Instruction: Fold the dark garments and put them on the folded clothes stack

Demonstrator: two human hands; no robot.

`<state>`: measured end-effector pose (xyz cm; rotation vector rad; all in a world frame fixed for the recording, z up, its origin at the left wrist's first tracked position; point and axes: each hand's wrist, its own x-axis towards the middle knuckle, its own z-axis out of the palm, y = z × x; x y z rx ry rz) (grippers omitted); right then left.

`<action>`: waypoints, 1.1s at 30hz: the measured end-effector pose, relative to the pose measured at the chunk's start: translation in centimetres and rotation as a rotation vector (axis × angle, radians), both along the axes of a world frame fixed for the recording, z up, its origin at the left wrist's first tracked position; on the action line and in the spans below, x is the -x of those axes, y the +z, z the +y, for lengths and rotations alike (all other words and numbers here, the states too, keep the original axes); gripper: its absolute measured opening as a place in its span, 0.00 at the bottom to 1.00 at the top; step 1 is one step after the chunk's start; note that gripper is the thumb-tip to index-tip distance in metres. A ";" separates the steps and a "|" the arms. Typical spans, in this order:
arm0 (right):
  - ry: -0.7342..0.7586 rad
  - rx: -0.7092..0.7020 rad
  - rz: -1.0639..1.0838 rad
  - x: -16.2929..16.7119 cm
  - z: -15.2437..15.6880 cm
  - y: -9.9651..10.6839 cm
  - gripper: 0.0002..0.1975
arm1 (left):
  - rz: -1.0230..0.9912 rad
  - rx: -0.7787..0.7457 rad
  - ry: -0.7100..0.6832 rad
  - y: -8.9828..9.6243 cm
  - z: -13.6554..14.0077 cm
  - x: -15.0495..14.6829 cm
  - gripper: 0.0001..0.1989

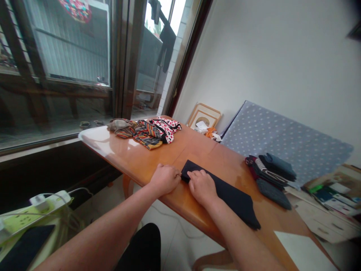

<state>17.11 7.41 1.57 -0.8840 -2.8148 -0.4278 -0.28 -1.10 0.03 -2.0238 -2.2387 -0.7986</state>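
Note:
A dark navy garment (229, 194), folded into a long narrow strip, lies along the near side of the wooden table. My left hand (166, 180) is at its left end, fingers curled and fingertips pinching the folded edge. On top of that same end rests my right hand (202, 186), its fingers stretched out over the cloth, thumb toward the left hand. The garment's far right end lies loose on the table, partly behind my right forearm.
Crumpled patterned clothes (149, 131) lie at the table's far left. A stack of folded clothes (272, 171) sits on the right, near a white sheet (303, 250). A polka-dotted blue panel (282, 131) leans behind. The wooden table (194, 146) borders a glass door. A power strip (34, 212) is lower left.

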 end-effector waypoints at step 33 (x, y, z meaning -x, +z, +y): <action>-0.106 0.346 0.024 3.7 6.0 -3.1 0.32 | 0.019 -0.065 -0.162 0.9 -0.8 -0.5 0.15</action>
